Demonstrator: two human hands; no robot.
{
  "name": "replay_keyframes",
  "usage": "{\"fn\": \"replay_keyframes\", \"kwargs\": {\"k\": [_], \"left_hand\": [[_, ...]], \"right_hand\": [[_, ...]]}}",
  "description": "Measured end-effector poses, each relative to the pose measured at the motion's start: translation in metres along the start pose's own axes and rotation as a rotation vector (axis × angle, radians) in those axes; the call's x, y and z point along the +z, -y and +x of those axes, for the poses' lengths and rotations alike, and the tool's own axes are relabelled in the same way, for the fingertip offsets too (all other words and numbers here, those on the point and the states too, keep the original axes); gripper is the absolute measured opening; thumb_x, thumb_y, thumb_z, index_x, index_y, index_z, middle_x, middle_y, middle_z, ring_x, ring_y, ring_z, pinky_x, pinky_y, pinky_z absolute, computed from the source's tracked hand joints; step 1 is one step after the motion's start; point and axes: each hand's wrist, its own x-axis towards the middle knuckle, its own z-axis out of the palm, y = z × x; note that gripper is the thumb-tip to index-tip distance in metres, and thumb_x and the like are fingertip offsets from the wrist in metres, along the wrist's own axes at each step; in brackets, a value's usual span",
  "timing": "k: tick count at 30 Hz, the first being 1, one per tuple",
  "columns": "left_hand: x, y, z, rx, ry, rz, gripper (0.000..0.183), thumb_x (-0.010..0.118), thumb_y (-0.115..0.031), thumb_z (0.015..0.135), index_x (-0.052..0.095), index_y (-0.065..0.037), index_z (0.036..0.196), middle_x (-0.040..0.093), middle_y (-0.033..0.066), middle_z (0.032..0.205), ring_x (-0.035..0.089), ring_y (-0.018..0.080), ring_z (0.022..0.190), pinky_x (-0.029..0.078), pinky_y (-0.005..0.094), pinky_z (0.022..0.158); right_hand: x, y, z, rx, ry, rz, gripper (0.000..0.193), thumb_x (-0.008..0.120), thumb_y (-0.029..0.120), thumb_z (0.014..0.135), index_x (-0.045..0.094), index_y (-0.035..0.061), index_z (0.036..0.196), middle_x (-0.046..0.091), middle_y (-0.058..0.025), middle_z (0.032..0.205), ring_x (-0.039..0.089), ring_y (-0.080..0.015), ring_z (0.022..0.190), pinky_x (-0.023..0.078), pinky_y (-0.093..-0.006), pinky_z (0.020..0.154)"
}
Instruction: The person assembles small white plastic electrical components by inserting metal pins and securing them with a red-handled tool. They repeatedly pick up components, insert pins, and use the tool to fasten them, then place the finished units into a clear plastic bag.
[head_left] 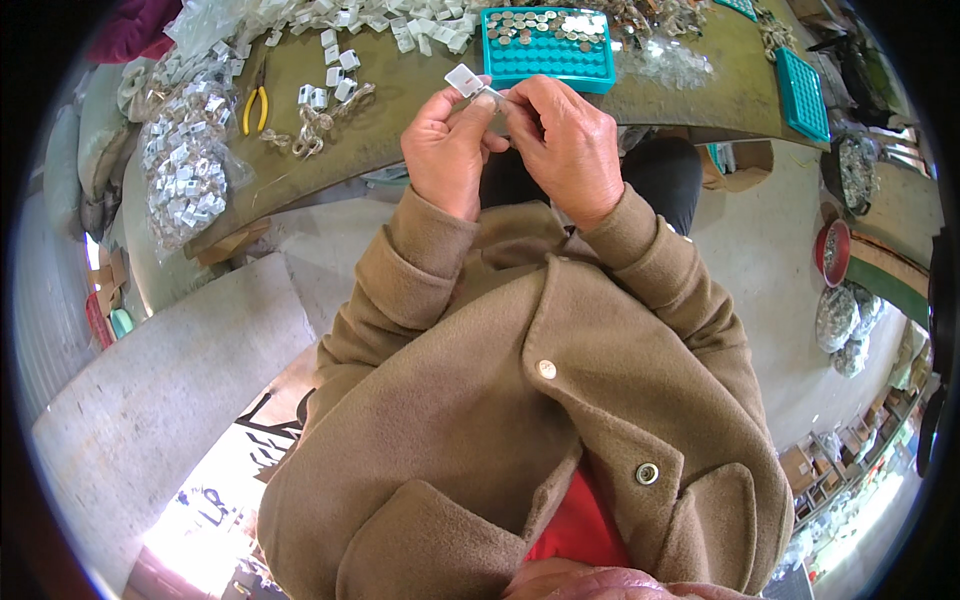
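A small white plastic case [463, 80] is pinched between the thumb and fingers of my left hand [447, 155], just above the near edge of the table. My right hand [568, 145] meets it from the right. Its thumb and forefinger are pressed together at a thin pale part beside the case, too small to name. Just beyond my hands stands a teal tray [550, 72] with round pockets. Several silvery discs [540, 20] lie in its far rows.
Yellow-handled pliers [256, 110] lie at left on the table [385, 105], near white cases with coiled clear cords [312, 125]. A bag of white cases [185, 175] hangs over the left edge. More white pieces [410, 25] are heaped behind. Another teal tray [802, 95] is at far right.
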Motion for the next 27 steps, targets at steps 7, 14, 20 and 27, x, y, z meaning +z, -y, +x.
{"fn": "replay_keyframes", "kwargs": {"k": [7, 14, 20, 27], "left_hand": [[0.000, -0.006, -0.004, -0.088, -0.039, -0.135, 0.023, 0.064, -0.008, 0.093, 0.062, -0.003, 0.115, 0.072, 0.0096, 0.100, 0.047, 0.0022, 0.055, 0.037, 0.0158, 0.049], [-0.004, -0.009, -0.006, -0.168, 0.015, -0.377, 0.022, 0.060, -0.010, 0.097, 0.057, -0.005, 0.118, 0.069, 0.0113, 0.110, 0.042, -0.0009, 0.054, 0.033, 0.0134, 0.048], [-0.016, -0.011, -0.003, -0.357, 0.133, -0.589, 0.022, 0.056, -0.015, 0.100, 0.056, -0.006, 0.120, 0.067, 0.0093, 0.118, 0.043, -0.0030, 0.055, 0.034, 0.0119, 0.047], [-0.019, -0.008, 0.003, -0.552, 0.175, -0.778, 0.027, 0.058, -0.017, 0.099, 0.056, -0.003, 0.122, 0.064, 0.0075, 0.125, 0.057, -0.0031, 0.067, 0.047, 0.0095, 0.050]], "right_hand": [[-0.002, 0.002, 0.003, 0.031, 0.003, 0.076, 0.016, 0.066, 0.013, 0.089, 0.055, 0.0052, 0.081, 0.059, -0.0116, 0.071, 0.060, -0.0315, 0.063, 0.048, -0.0387, 0.055], [-0.008, 0.001, 0.004, 0.096, 0.069, 0.201, 0.018, 0.067, 0.012, 0.088, 0.056, 0.0019, 0.079, 0.059, -0.0144, 0.068, 0.059, -0.0311, 0.058, 0.047, -0.0361, 0.053], [-0.012, -0.001, 0.003, 0.352, 0.168, 0.486, 0.015, 0.068, 0.012, 0.089, 0.061, 0.0004, 0.082, 0.060, -0.0066, 0.064, 0.059, -0.0128, 0.053, 0.044, -0.0298, 0.048], [-0.011, -0.016, 0.007, 0.351, 0.196, 0.537, 0.017, 0.068, 0.015, 0.090, 0.063, -0.0001, 0.083, 0.059, -0.0039, 0.064, 0.056, -0.0083, 0.057, 0.043, -0.0275, 0.052]]}}
